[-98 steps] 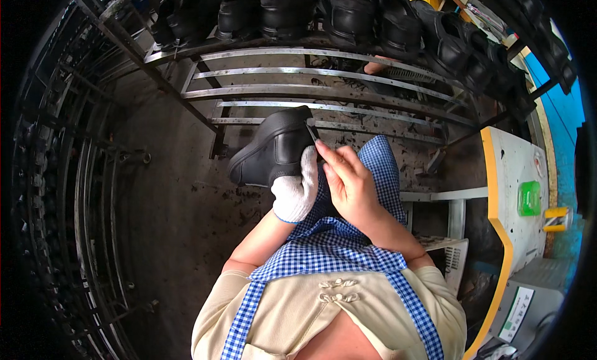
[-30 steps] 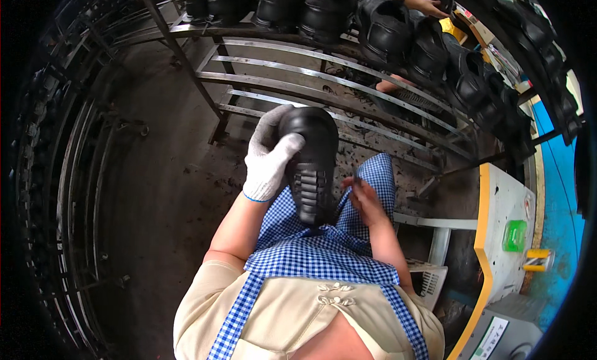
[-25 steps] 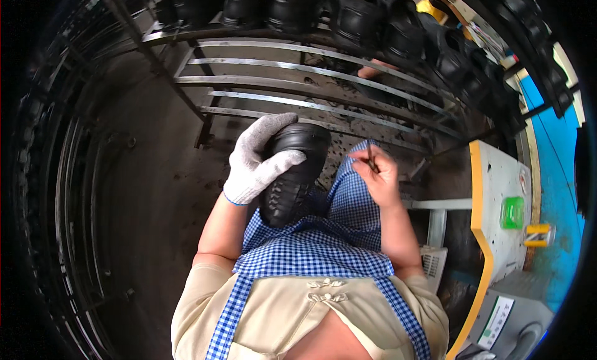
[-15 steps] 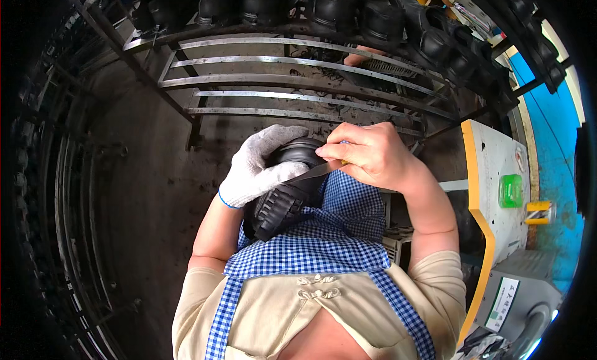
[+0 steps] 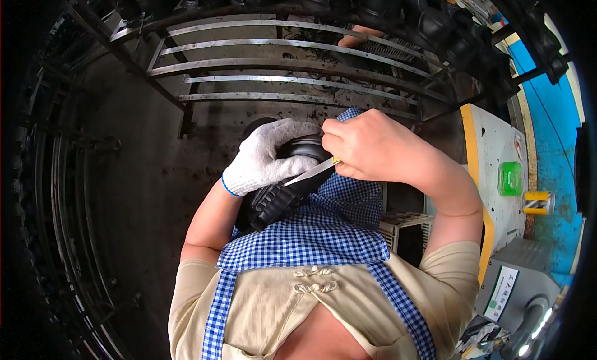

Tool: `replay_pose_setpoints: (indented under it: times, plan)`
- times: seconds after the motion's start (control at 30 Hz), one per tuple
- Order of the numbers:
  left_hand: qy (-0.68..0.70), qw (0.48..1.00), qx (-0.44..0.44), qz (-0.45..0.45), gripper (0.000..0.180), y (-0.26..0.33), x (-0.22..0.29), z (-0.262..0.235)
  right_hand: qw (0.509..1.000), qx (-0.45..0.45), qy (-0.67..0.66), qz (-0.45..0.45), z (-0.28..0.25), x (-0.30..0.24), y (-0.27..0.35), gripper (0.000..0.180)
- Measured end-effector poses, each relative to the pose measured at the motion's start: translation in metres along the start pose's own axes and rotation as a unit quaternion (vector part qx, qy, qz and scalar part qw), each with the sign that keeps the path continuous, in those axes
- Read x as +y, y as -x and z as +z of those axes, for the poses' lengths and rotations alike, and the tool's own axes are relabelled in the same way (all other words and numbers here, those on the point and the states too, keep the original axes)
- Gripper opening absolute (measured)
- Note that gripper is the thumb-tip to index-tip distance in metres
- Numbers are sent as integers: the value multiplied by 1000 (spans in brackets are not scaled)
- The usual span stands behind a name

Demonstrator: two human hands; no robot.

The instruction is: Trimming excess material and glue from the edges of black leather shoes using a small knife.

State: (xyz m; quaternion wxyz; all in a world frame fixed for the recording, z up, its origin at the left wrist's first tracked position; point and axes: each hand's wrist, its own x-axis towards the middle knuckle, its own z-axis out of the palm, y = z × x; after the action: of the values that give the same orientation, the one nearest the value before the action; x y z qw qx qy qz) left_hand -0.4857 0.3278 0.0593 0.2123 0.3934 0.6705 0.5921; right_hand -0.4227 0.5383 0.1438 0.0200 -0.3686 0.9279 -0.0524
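My left hand (image 5: 264,158), in a white knit glove with a blue cuff edge, grips a black shoe (image 5: 275,203) on my lap. The shoe's chunky treaded sole faces up toward me, and the glove covers part of it. A thin-bladed knife (image 5: 311,173) with a bit of yellow at its handle is in my bare right hand (image 5: 372,142). Its blade slants down-left across the shoe, close by the left thumb. My right fingers are closed around the handle and hide most of it. Beneath the shoe lies my blue checked apron (image 5: 298,245).
Ahead stands a metal rack (image 5: 261,63) with several black shoes (image 5: 379,4) on its upper level. To the right are a white worktable (image 5: 497,148) with a yellow edge, a green container (image 5: 509,178) and a grey machine (image 5: 519,279). More racks (image 5: 68,223) line the left.
My right hand has turned, its forearm swinging outward, and the blade now shows brighter. The left hand still holds the shoe, with a small shift. My view has tilted slightly.
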Motion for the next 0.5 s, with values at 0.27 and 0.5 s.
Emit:
replay_pose_setpoints:
  times: [0.27,0.5]
  plan:
    - [98,993,10,-64,66,3,0,0,938,171,-300,15,34,24,6,23]
    - [143,986,40,-77,67,6,6,-4,861,241,-431,119,54,15,18,18]
